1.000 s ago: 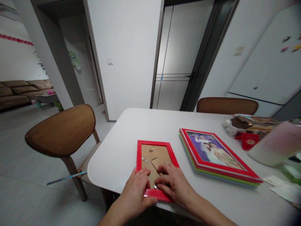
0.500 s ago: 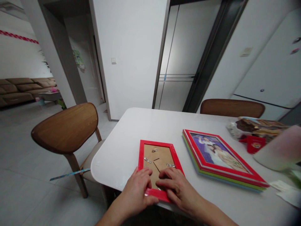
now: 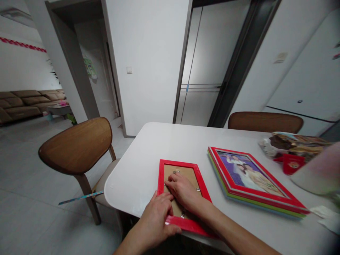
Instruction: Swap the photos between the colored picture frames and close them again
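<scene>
A red picture frame lies face down at the table's near edge, its brown backing board facing up. Small metal clips sit around the inner border, one on the right side and one near the bottom. My left hand grips the frame's near left corner, thumb along the near edge and fingers over the left side. Reaching across the backing, my right hand has its bent fingertips pressed together at the left-side clip, which they mostly cover. The backing's middle is hidden under this hand.
To the right, a stack of picture frames has a red one with a photo on top. Beyond it are a plastic-wrapped bundle, a red packet and a pale container. Wooden chairs stand left and behind.
My right hand has moved from the frame's lower right up and left to the left-side clip. My left hand keeps its hold on the near left corner.
</scene>
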A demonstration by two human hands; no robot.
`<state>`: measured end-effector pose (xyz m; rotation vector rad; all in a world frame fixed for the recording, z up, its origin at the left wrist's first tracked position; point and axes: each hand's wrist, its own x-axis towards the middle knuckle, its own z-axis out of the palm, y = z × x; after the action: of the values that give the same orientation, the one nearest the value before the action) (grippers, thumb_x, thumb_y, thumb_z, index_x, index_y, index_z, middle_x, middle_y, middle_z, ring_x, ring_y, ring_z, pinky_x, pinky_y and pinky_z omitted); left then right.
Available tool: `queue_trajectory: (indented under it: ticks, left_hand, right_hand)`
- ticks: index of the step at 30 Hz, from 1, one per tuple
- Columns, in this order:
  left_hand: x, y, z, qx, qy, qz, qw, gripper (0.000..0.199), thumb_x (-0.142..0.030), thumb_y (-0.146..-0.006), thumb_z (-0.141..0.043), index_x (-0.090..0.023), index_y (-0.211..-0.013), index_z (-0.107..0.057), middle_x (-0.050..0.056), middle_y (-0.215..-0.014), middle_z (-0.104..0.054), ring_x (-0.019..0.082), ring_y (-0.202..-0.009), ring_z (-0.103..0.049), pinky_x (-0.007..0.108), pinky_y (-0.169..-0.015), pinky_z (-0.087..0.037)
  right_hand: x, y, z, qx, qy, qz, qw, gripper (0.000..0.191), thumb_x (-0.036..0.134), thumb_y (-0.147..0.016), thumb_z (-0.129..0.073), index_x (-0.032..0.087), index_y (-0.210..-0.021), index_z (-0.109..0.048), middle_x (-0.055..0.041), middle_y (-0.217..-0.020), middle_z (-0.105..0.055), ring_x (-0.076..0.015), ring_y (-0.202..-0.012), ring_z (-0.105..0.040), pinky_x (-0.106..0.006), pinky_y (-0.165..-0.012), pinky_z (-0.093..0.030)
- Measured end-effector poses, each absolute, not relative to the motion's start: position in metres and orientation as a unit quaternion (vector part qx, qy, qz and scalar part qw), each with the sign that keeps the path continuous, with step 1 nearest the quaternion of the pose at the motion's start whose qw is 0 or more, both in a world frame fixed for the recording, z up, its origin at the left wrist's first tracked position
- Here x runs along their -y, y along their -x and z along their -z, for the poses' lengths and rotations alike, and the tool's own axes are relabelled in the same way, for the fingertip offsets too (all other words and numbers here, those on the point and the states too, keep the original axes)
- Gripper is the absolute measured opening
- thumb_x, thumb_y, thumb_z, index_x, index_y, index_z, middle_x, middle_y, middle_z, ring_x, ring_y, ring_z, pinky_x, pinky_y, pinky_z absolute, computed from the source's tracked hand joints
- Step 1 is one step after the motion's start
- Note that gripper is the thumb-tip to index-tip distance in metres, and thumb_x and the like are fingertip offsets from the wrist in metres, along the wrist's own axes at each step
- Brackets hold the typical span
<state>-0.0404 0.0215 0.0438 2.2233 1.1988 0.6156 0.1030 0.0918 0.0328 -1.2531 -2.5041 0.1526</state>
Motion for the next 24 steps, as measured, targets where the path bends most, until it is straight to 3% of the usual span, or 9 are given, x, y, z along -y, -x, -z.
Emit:
queue_trajectory:
  ticks: [7,13,18,24]
  left_hand:
    - [-0.021,0.041,-0.042,-0.446,-0.823,-0.222,0.271,0.031,-0.028,-0.054,-0.073,-0.019,-0.077,-0.054,0.006,-0.121,-0.046,0.021,-0.112,-0.038,0.038,-0.095,-0.024]
    - [-0.021,0.041,-0.040,-0.456,-0.819,-0.225,0.266,0.031,-0.026,-0.053,-0.073,-0.019,-0.075,-0.053,0.006,-0.122,-0.046,0.021,-0.112,-0.038,0.038,-0.097,-0.022]
    - [-0.019,0.040,-0.037,-0.451,-0.824,-0.227,0.255,0.033,-0.028,-0.053,-0.073,-0.020,-0.077,-0.052,0.006,-0.121,-0.046,0.020,-0.112,-0.039,0.040,-0.099,-0.018]
    - [-0.016,0.027,-0.034,-0.481,-0.821,-0.206,0.229,0.049,-0.031,-0.043,-0.078,-0.016,-0.082,-0.052,0.015,-0.119,-0.046,0.030,-0.111,-0.039,0.049,-0.097,-0.021]
  right_hand:
    - [-0.105,-0.123,-0.035,0.809,0.517,-0.108,0.256,0.024,0.020,-0.077,-0.041,0.014,-0.091,-0.059,-0.0079,-0.088,-0.059,-0.0142,-0.079,-0.052,-0.024,-0.070,-0.037]
    - [-0.133,-0.127,-0.036,0.759,0.597,-0.115,0.234,0.021,0.024,-0.074,-0.044,0.018,-0.074,-0.064,-0.0047,-0.074,-0.065,-0.0146,-0.069,-0.056,-0.023,-0.062,-0.037]
    - [-0.150,-0.122,-0.032,0.695,0.672,-0.101,0.236,0.018,0.024,-0.070,-0.046,0.016,-0.069,-0.062,-0.0096,-0.070,-0.064,-0.0176,-0.067,-0.056,-0.026,-0.057,-0.035]
    - [-0.152,-0.127,-0.035,0.663,0.674,-0.132,0.298,0.022,0.028,-0.072,-0.043,0.015,-0.064,-0.059,-0.0090,-0.067,-0.063,-0.0174,-0.065,-0.055,-0.027,-0.059,-0.037]
